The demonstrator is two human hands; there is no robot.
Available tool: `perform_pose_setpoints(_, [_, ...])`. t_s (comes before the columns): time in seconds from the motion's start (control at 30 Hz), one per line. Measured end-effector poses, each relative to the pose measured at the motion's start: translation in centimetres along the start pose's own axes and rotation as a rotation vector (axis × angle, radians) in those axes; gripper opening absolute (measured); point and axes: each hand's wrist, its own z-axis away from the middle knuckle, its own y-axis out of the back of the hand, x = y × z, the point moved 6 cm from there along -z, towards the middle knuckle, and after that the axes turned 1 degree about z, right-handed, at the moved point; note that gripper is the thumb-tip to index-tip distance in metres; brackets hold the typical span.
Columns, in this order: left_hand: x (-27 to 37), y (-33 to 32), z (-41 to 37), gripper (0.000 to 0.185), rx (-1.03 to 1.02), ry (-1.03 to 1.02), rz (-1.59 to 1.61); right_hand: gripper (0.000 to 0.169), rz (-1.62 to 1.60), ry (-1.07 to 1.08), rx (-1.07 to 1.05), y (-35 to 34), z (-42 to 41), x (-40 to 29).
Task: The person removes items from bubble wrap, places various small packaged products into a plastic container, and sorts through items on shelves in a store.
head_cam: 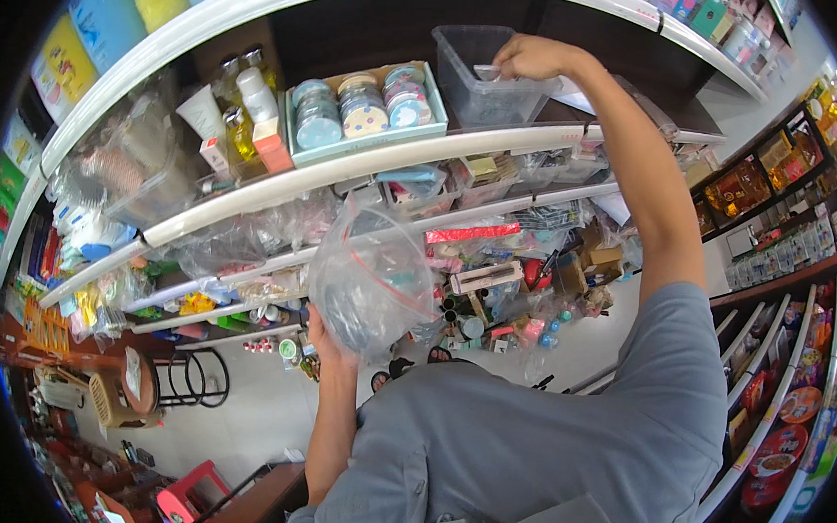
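Note:
My left hand [332, 346] holds up a clear plastic zip bag [378, 281] with red seal lines and a dark bundle low inside it. My right hand [535, 58] reaches to a clear plastic bin [471, 69] on the upper shelf. Its fingers pinch a small pale flat item [486, 72] over the bin's rim; what the item is cannot be made out. Left of the bin, a light-blue carton [368, 144] holds stacks of round patterned tins [367, 117].
Bottles and boxed cosmetics [245, 121] stand left of the carton, beside a bin of hairbrushes [133, 154]. Loose goods [502, 294] lie piled below. A round stool [192, 377] stands on the floor at left; shelves of packaged food [779, 422] are at right.

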Motion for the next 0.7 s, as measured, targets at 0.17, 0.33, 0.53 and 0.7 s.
perform_pose_setpoints(0.17, [-0.3,-2.1,-0.3,0.065,0.035,0.035,-0.127,0.040,0.237,0.185,0.549,2.7,5.2,-4.9])
perform_pose_setpoints(0.33, [0.6,-3.2,0.2,0.074,-0.104,0.076,-0.049,0.024,-0.549,0.514,-0.047,-2.6,12.9,-19.0])
perform_pose_setpoints(0.53, [1.2,-4.9,0.7,0.072,-0.151,0.077,-0.137,0.028,-0.316,0.461,-0.345,-13.1,13.5,-24.0])
perform_pose_setpoints(0.7, [1.2,-4.2,0.8,0.062,-0.144,0.003,-0.166,0.039,-0.372,0.394,-0.307,-15.7,13.0,-23.9])
